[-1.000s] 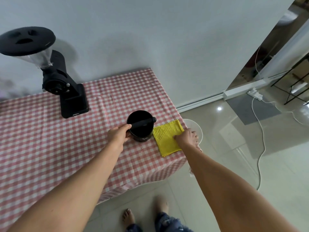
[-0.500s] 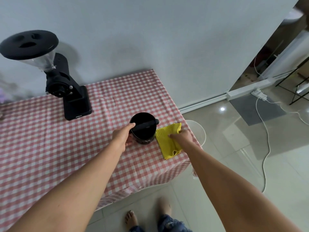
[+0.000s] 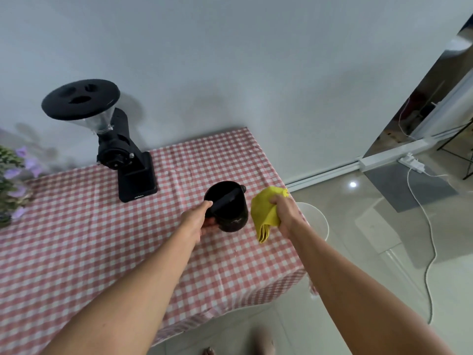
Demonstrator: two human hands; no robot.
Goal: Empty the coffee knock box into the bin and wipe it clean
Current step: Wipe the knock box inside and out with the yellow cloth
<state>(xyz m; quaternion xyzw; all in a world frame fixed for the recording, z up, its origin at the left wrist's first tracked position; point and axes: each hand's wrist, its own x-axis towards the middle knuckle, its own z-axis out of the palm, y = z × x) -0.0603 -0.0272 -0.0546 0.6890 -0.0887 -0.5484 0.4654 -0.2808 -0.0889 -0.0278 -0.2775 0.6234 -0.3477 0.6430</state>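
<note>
Partly hidden: the white round bin (image 3: 318,221) is sitting on the floor at right centre, its near-left side cut off by the worktop (image 3: 102,252) edge and the right forearm. Inside of the knock box (image 3: 227,207) is reading as plain black; contents cannot be made out. Bare toes are poking in at the bottom edge, cropped.

Left hand (image 3: 197,221) is wrapping the left side of the knock box, thumb lying on the rim near the end of the knock bar, fingers curling underneath and mostly hidden behind the cup. The box is sitting tilted, at centre frame over the red-checked cloth; whether its base is touching the worktop cannot be told.

Right hand (image 3: 285,213) is clenching a folded yellow cloth (image 3: 265,213), bunched in the grip and hanging down clear of the worktop, just beside the knock box on its right, not touching it.

Upper left: black coffee grinder (image 3: 125,160) with clear hopper, standing well apart from the box. Purple flowers (image 3: 12,180) are showing at the left edge, blurred and cropped. A white cable (image 3: 430,242) is trailing along the floor at right.
</note>
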